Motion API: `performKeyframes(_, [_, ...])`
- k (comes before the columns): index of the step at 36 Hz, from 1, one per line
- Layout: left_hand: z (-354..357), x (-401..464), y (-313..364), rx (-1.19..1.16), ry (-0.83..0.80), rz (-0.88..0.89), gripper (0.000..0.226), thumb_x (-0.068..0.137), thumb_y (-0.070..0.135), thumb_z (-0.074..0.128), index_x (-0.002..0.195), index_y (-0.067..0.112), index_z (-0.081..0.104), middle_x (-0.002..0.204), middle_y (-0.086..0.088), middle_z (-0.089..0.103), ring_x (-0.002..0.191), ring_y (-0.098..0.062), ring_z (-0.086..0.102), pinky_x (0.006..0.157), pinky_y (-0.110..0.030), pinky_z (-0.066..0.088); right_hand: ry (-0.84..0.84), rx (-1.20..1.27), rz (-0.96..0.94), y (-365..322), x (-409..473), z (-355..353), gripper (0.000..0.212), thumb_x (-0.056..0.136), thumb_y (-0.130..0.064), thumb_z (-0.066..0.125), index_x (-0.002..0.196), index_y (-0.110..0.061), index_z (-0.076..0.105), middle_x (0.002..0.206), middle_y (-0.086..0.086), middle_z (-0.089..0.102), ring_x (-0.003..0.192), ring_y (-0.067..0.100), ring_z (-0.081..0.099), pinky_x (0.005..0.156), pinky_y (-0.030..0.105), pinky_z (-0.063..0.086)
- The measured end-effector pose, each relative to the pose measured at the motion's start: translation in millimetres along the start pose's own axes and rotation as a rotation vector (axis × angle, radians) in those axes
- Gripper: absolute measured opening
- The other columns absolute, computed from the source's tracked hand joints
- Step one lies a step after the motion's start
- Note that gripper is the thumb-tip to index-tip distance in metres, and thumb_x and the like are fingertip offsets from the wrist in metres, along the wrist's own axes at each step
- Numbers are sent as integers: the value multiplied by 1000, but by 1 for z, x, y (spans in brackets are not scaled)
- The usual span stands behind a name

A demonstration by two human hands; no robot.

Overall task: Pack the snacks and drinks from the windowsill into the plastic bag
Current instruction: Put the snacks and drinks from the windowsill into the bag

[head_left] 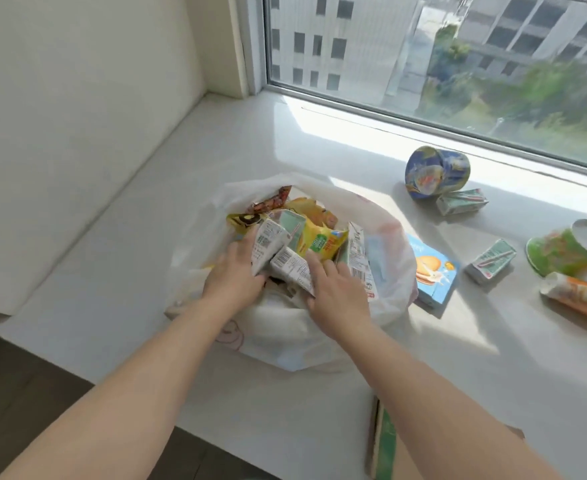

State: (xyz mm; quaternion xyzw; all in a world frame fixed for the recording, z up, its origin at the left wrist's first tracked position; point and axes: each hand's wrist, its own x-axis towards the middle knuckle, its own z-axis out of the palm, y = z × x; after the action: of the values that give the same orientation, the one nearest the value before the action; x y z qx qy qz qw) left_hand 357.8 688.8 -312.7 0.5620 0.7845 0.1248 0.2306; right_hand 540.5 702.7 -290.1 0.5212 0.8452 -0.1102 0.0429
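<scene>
both hands' fingers, left hand (231,271) and right hand (337,292), grip drink cartons (278,251) inside plastic bag (389,299).

The white windowsill (216,143) runs below the window, part sunlit. A white plastic bag (319,341) stands on it left of centre. Just beside the bag on its right lies a blue biscuit box (432,273). Nearer the glass a blue cup (435,171) lies on its side, touching a green drink carton (461,201). Farther right lie another green carton (490,261), a tipped green cup (562,251) and an orange packet (579,296). A green-and-brown box (385,441) sits at the near edge.
</scene>
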Motion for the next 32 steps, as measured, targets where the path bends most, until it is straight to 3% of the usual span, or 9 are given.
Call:
performKeyframes(4, [-9,31,4,3,-39,-21,80,87,34,57,147,37,5,141,-9,38,121,-36,45,95,-47,43,-31,67,85,-2,21,-7,69,97,-40,38,151,-29,-2,147,4,32,126,30,35,93,44,41])
performKeyframes(11, [-2,26,0,43,-75,105,80,88,39,58,148,33,5,140,-8,37,120,-33,47,89,-44,44,-65,63,102,5,12,2,65,95,-40,40,150,-34,5,145,-1,33,128,26,32,94,43,42])
performKeyframes(16, [-15,47,1,130,-112,80,78,89,38,57,147,39,4,140,-3,39,117,-30,50,81,-43,46,-79,98,135,5,30,-6,63,96,-40,40,150,-35,6,149,-2,30,129,27,32,95,42,41])
performKeyframes(22, [-39,66,2,309,19,207,60,87,17,57,140,31,33,134,-1,43,120,-27,41,84,-41,45,-190,71,83,14,26,-18,64,94,-42,44,149,-39,10,144,0,39,128,25,36,96,41,43])
performKeyframes(25, [-40,70,-1,283,-100,260,60,87,9,55,138,32,36,134,1,41,124,-24,35,90,-41,43,-281,29,22,23,16,-19,64,93,-45,45,147,-43,11,128,3,49,121,24,42,88,37,43])
performKeyframes(28, [-40,68,0,344,-227,330,65,84,0,50,137,35,36,131,4,42,121,-22,35,88,-37,43,-357,-2,-1,30,14,-25,65,92,-45,48,147,-44,14,128,2,52,121,24,44,84,35,43])
performKeyframes(32, [-41,65,6,569,-336,479,64,86,4,46,140,36,31,131,4,40,119,-21,35,86,-36,46,-195,-76,-66,29,14,-36,57,92,-42,52,144,-40,29,125,-2,51,117,22,43,85,31,39])
